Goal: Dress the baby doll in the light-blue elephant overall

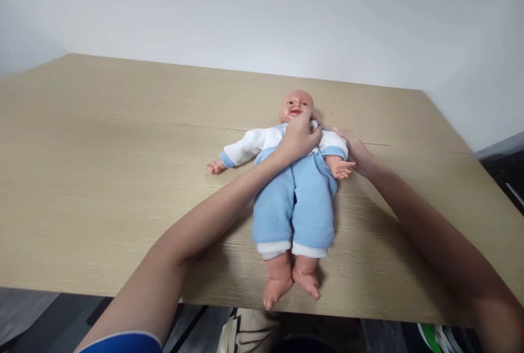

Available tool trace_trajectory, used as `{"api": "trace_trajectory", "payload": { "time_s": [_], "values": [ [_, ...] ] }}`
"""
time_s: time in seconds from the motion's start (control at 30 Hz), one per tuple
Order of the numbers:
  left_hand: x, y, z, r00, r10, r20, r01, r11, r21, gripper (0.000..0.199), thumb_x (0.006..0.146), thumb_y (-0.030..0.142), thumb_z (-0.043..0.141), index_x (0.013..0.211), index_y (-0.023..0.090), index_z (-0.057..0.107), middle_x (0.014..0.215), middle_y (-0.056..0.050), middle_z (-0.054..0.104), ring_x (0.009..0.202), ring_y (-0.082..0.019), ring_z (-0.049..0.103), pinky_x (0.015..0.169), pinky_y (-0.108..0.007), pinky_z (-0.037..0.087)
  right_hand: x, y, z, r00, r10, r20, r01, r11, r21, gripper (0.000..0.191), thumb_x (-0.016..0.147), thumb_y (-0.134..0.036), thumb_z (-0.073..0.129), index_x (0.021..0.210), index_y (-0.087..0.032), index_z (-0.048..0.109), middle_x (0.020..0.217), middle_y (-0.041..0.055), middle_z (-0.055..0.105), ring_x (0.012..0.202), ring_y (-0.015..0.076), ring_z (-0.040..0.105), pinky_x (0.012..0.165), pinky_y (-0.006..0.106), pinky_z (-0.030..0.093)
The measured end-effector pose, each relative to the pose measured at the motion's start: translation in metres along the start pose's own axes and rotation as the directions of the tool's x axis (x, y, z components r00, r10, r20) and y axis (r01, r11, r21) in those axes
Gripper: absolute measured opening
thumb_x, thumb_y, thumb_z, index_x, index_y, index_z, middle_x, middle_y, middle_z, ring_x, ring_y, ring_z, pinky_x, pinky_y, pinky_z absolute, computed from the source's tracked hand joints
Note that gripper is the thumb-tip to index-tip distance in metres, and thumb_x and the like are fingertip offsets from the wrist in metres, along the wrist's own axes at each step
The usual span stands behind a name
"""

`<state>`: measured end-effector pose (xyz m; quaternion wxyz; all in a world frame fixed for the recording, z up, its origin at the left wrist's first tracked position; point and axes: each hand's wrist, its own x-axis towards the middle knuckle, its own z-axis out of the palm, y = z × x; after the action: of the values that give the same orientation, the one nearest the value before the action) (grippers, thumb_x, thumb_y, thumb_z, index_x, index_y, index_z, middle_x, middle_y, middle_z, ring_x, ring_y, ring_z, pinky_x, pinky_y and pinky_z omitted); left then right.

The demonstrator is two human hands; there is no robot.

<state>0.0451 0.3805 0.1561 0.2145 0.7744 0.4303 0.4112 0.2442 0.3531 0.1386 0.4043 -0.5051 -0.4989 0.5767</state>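
Note:
A baby doll [314,200] lies on its back on the table, head away from me and bare feet toward the near edge. Its outfit is light blue fleece trousers with straps and a white top with blue cuffs. Across the doll's chest reaches my left hand [302,136], thumb and fingers closed at the collar and strap, where a small yellowish spot shows between them. My right hand [355,152] is closed around the white sleeve of the doll's arm [338,143] on the right; part of its fingers is hidden behind the sleeve. The other arm [245,148] lies stretched out.
The wooden table [102,189] has a thin seam running across it and meets a pale wall [245,15] at the back. Below the near edge are a beige shoe [249,331] and a green and white item [429,336]. A dark object [505,167] stands beyond the right edge.

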Motion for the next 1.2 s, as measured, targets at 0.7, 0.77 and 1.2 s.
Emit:
{"api": "trace_trajectory", "payload": {
  "time_s": [0.7, 0.77, 1.2],
  "values": [
    [-0.004, 0.002, -0.001, 0.996, 0.045, 0.081, -0.053, 0.994, 0.092, 0.006, 0.102, 0.016, 0.063, 0.106, 0.021, 0.063, 0.120, -0.014, 0.073, 0.111, -0.028, 0.069, 0.102, -0.042, 0.056, -0.088, 0.037, -0.076, 0.959, -0.205, -0.196, 0.134, 0.937, -0.324, 0.073, 0.071, -0.061, 0.106, 0.128, -0.028, 0.075, 0.120, 0.0109, 0.086, 0.106, 0.0347, 0.084, 0.092, 0.048, 0.071],
    [-0.004, 0.004, -0.002, 0.995, 0.049, 0.086, -0.057, 0.994, 0.096, 0.005, 0.104, 0.018, 0.062, 0.108, 0.020, 0.064, 0.122, -0.015, 0.073, 0.111, -0.028, 0.069, 0.102, -0.043, 0.056, -0.083, 0.041, -0.089, 0.940, -0.263, -0.218, 0.174, 0.918, -0.357, 0.070, 0.070, -0.063, 0.104, 0.124, -0.027, 0.075, 0.121, 0.0111, 0.085, 0.105, 0.0345, 0.083, 0.092, 0.049, 0.071],
    [-0.051, 0.000, -0.063, 0.984, 0.180, 0.000, -0.177, 0.964, 0.198, 0.015, 0.110, 0.035, 0.059, 0.119, 0.024, 0.065, 0.130, -0.015, 0.072, 0.131, -0.035, 0.064, 0.120, -0.054, 0.047, -0.097, 0.035, -0.069, 0.723, -0.691, -0.023, 0.366, 0.411, -0.835, 0.044, 0.097, -0.047, 0.076, 0.135, -0.023, 0.071, 0.140, 0.0195, 0.078, 0.137, 0.0438, 0.069, 0.123, 0.069, 0.050]
  ]
}}
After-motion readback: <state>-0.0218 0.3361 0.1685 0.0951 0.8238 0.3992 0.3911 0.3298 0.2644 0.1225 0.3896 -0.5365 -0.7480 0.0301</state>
